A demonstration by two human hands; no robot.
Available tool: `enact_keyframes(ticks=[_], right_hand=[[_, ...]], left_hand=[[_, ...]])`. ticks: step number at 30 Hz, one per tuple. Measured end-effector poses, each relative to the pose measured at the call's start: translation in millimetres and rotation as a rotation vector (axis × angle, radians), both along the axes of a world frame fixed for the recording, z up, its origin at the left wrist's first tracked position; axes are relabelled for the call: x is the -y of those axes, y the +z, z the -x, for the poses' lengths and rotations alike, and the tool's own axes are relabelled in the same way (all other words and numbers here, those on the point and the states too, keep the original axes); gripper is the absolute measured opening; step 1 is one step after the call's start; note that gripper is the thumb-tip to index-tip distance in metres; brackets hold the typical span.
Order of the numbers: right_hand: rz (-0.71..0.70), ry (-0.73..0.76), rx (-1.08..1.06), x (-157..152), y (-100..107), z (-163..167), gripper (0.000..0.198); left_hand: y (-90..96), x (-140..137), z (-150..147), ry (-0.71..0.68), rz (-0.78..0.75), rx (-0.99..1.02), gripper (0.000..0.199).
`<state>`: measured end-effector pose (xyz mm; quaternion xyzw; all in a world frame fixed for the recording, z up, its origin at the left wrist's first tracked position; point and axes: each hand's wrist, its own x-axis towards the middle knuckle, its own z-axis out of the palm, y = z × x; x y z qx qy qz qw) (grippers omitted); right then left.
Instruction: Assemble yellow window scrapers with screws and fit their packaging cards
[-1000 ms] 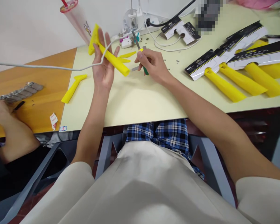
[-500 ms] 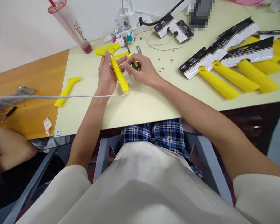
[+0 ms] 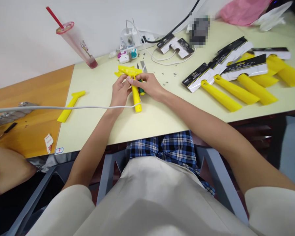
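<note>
A yellow scraper (image 3: 137, 98) with a T-shaped head lies between my hands, its handle pointing toward me. My left hand (image 3: 120, 90) is closed on it just below the head. In my right hand (image 3: 151, 86) is a screwdriver (image 3: 141, 89) with a green and yellow handle, its shaft pointing away from me. The thumb and fingertips of that hand also meet the scraper near its neck. Behind the head, another yellow part (image 3: 117, 74) shows in part, and a flat grey metal piece (image 3: 143, 67) lies on the table.
Carded yellow scrapers (image 3: 221, 93) are piled at the right. Small metal bits (image 3: 166, 82) lie scattered beyond my right hand. Farther left are a loose yellow handle (image 3: 71, 106) and a tall drink cup (image 3: 78, 46). A white cable (image 3: 88, 107) crosses in front; a co-worker's arm (image 3: 9, 167) is at left.
The scraper has swung more upright in view and come lower, its head now nearer my right hand. My hands have drawn together, and the right fingertips now touch the scraper.
</note>
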<state>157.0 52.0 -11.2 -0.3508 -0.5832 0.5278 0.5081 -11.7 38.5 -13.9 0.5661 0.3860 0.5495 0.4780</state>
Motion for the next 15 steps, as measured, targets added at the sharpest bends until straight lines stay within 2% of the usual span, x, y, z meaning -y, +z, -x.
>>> enact_keyframes(ticks=[4,6,8,10,15], right_hand=[[0.144,0.040,-0.209,-9,4,0,0.061],[0.206,0.005,-0.316,-15,10,-6,0.058],[0.246,-0.064,-0.425,-24,15,-16,0.055],[0.275,-0.148,-0.532,-33,20,-29,0.052],[0.322,-0.273,-0.620,-48,24,-62,0.044]], left_hand=[[-8.1,-18,19,0.070,-0.211,-0.264,0.056],[-12.3,-32,34,0.176,-0.320,-0.467,0.063],[-16.9,-47,47,0.224,-0.387,-0.707,0.074],[-20.7,-59,55,0.214,-0.393,-0.897,0.081],[-22.8,-62,54,0.116,-0.382,-1.181,0.076]])
